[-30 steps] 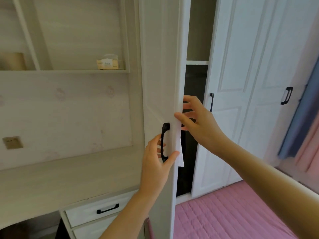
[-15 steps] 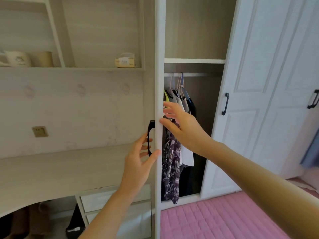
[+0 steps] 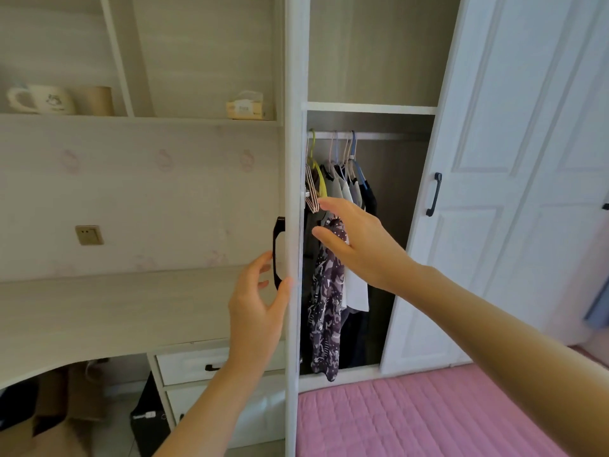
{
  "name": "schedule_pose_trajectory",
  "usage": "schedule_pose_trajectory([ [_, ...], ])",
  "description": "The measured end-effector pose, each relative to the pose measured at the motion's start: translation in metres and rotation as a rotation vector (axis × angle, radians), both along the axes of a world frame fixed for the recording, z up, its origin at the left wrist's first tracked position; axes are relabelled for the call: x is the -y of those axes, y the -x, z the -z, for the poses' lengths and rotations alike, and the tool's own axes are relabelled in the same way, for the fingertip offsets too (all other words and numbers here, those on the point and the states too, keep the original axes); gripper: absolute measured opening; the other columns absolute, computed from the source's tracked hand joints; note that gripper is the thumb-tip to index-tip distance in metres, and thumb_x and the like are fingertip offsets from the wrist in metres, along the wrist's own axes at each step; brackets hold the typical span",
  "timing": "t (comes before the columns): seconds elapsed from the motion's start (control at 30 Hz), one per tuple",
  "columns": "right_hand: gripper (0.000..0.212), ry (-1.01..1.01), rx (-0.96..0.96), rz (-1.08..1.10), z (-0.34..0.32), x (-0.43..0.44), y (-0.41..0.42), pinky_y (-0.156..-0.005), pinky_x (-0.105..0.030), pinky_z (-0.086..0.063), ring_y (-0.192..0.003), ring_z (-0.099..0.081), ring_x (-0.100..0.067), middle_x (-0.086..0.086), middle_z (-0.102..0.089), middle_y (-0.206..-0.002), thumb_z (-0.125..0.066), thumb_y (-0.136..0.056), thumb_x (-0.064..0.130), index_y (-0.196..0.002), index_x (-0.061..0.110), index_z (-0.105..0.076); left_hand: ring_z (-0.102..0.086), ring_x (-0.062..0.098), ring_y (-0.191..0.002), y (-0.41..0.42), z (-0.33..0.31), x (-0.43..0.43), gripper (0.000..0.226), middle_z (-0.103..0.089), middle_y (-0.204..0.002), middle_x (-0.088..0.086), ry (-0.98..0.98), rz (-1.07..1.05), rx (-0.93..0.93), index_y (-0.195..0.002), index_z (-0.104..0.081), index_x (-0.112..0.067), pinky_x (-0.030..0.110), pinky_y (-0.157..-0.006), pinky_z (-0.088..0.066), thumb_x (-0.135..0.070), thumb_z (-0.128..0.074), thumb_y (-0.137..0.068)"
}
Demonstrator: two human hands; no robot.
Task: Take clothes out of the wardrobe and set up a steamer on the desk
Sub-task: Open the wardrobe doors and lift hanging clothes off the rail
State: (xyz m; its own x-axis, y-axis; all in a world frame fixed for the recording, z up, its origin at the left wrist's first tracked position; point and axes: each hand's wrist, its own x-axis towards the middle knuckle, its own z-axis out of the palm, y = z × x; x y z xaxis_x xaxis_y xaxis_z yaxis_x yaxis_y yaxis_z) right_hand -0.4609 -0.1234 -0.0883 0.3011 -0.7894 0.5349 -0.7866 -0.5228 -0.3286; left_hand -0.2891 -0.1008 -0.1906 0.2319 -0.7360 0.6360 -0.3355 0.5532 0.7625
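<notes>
The white wardrobe door stands wide open, seen edge-on. My left hand is by its black handle, fingers spread, thumb against the door edge, not gripping. Inside, several garments hang on hangers from a rail: a purple-and-white patterned one, a white one and dark ones. My right hand reaches into the wardrobe with fingers apart, in front of the patterned garment, just right of the door edge. The pale wooden desk lies to the left. No steamer is in view.
The wardrobe's other white doors at right are closed. A pink quilted bed lies below the wardrobe. A shelf above the desk holds a mug, a brown cup and a tissue pack. Drawers and boxes sit under the desk.
The door has swung fully open, showing the hanging clothes. My left hand has loosened from the handle. My right hand has left the door edge and moved into the wardrobe.
</notes>
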Motion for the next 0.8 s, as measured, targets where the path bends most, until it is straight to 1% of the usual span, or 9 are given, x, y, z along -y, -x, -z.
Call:
schedule_pose_trajectory([
  [0.07,0.055,-0.01,-0.019,0.022,0.001,-0.002,0.015,-0.101,-0.027,-0.036,-0.12,-0.052,-0.016,0.004,-0.041,-0.146,-0.04,-0.095,0.048,-0.144,0.023,-0.033,-0.054,0.006,-0.111,0.007,0.001,-0.007,0.043,-0.056,-0.121,-0.012,0.076,-0.087,0.026,-0.127,-0.053,-0.021,0.036,-0.095,-0.048,-0.014,-0.067,-0.087],
  [0.13,0.052,-0.03,-0.026,0.041,0.003,-0.001,0.029,-0.096,-0.024,-0.036,-0.116,-0.054,-0.016,0.004,-0.041,-0.146,-0.04,-0.096,0.045,-0.143,0.024,-0.033,-0.053,0.012,-0.112,0.015,0.0,-0.012,0.042,-0.055,-0.122,-0.01,0.189,-0.143,0.094,-0.127,-0.054,-0.017,0.033,-0.097,-0.046,-0.007,-0.065,-0.087],
  [0.17,0.051,-0.044,-0.028,0.052,0.005,0.002,0.036,-0.097,-0.025,-0.036,-0.117,-0.054,-0.016,0.004,-0.041,-0.146,-0.04,-0.096,0.045,-0.143,0.026,-0.034,-0.052,0.014,-0.113,0.02,-0.002,-0.014,0.041,-0.055,-0.121,-0.007,0.256,-0.167,0.142,-0.126,-0.055,-0.014,0.031,-0.098,-0.044,-0.005,-0.063,-0.087],
  [0.23,0.049,-0.077,-0.033,0.074,0.008,0.008,0.049,-0.102,-0.03,-0.038,-0.122,-0.052,-0.016,0.005,-0.041,-0.147,-0.04,-0.096,0.046,-0.141,0.028,-0.035,-0.052,0.017,-0.112,0.031,-0.005,-0.014,0.036,-0.058,-0.118,-0.001,0.363,-0.196,0.224,-0.122,-0.058,-0.006,0.029,-0.1,-0.041,-0.004,-0.061,-0.086],
  [0.33,0.048,-0.102,-0.052,0.087,0.013,0.019,0.071,-0.104,-0.033,-0.038,-0.126,-0.049,-0.017,0.004,-0.043,-0.145,-0.04,-0.096,0.047,-0.14,0.028,-0.036,-0.052,0.018,-0.114,0.053,-0.012,-0.009,0.033,-0.061,-0.115,0.005,0.426,-0.183,0.324,-0.12,-0.06,-0.002,0.026,-0.102,-0.039,-0.003,-0.06,-0.088],
  [0.4,0.047,-0.103,-0.069,0.097,0.017,0.026,0.085,-0.104,-0.033,-0.038,-0.128,-0.047,-0.017,0.004,-0.044,-0.145,-0.04,-0.097,0.046,-0.14,0.027,-0.036,-0.05,0.018,-0.118,0.068,-0.014,-0.002,0.033,-0.061,-0.118,0.005,0.402,-0.161,0.399,-0.123,-0.059,-0.004,0.027,-0.104,-0.04,-0.009,-0.058,-0.09],
  [0.47,0.047,-0.119,-0.063,0.115,0.021,0.033,0.097,-0.106,-0.035,-0.037,-0.129,-0.046,-0.018,0.005,-0.044,-0.144,-0.04,-0.097,0.046,-0.14,0.028,-0.037,-0.047,0.017,-0.122,0.082,-0.016,0.01,0.036,-0.059,-0.123,0.003,0.319,-0.145,0.449,-0.126,-0.057,-0.008,0.03,-0.105,-0.039,-0.016,-0.058,-0.091],
  [0.63,0.045,-0.144,-0.068,0.149,0.031,0.058,0.12,-0.104,-0.034,-0.039,-0.126,-0.048,-0.018,0.004,-0.045,-0.143,-0.041,-0.097,0.044,-0.139,0.026,-0.038,-0.047,0.022,-0.126,0.111,-0.018,0.052,0.043,-0.057,-0.128,0.006,0.128,-0.153,0.493,-0.13,-0.054,-0.012,0.037,-0.102,-0.044,-0.016,-0.064,-0.089],
  [0.8,0.045,-0.16,-0.093,0.189,0.035,0.098,0.133,-0.098,-0.03,-0.043,-0.119,-0.053,-0.019,0.0,-0.049,-0.139,-0.041,-0.098,0.04,-0.139,0.022,-0.038,-0.047,0.02,-0.125,0.132,-0.022,0.117,0.042,-0.055,-0.129,0.005,0.015,-0.177,0.578,-0.131,-0.051,-0.014,0.035,-0.098,-0.045,-0.024,-0.059,-0.092],
])
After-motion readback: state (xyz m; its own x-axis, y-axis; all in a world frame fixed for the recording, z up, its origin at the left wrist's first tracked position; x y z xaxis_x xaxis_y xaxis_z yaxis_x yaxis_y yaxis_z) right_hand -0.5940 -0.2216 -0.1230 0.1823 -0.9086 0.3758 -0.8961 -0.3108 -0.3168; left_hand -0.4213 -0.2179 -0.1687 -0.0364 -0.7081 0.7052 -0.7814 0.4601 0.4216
